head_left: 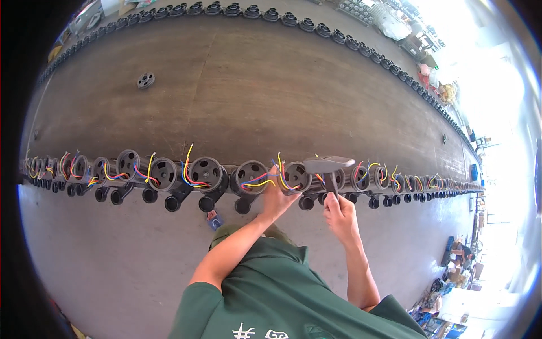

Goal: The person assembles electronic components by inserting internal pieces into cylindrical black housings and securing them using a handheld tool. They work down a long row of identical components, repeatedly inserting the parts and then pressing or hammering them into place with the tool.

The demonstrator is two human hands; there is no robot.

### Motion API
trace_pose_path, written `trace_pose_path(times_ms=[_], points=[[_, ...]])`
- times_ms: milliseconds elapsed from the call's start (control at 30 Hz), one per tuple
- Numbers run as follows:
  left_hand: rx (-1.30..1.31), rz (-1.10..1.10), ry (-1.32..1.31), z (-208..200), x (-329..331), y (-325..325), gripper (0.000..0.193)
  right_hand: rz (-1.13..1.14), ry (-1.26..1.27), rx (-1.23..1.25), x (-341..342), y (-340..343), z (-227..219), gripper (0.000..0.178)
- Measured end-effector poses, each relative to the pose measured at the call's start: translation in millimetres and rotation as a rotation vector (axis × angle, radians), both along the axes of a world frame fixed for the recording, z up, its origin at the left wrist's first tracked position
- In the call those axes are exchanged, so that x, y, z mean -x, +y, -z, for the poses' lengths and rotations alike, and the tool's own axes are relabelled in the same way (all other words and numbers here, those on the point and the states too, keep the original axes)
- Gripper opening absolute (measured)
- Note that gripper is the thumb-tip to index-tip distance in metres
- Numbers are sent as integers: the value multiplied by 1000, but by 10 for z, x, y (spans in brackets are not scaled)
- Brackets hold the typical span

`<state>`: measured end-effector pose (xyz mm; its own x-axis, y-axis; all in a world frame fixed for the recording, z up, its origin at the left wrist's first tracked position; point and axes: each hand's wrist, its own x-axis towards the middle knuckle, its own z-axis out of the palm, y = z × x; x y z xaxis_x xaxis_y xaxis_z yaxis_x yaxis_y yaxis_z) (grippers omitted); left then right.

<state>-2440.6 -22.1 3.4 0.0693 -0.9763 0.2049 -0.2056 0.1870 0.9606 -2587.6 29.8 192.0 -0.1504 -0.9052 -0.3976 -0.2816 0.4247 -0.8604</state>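
Observation:
At the near edge of the long table, my left hand is wrapped against the side of a black round housing. Yellow, red and blue wires stick out of this housing, close to my fingers. My right hand is closed around the handle of a hammer. The hammer's broad dark head is raised just right of that housing and covers part of its neighbours. Left of my left hand sits another such housing, its coloured wires hanging across its open face.
Similar wired housings with short pipe outlets run along the table's near edge both ways. Black round parts line its far edge. A loose black disc lies on the tabletop at left. Another person is far off at right.

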Motion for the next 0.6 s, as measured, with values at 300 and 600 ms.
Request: trace_pose_path(times_ms=[300, 600], points=[[-16, 55, 99, -177, -41, -39, 85, -27, 130, -191, 55, -76, 358, 42], [-92, 93, 63, 26, 21, 6, 98, -64, 478, 109, -32, 123, 870, 51]])
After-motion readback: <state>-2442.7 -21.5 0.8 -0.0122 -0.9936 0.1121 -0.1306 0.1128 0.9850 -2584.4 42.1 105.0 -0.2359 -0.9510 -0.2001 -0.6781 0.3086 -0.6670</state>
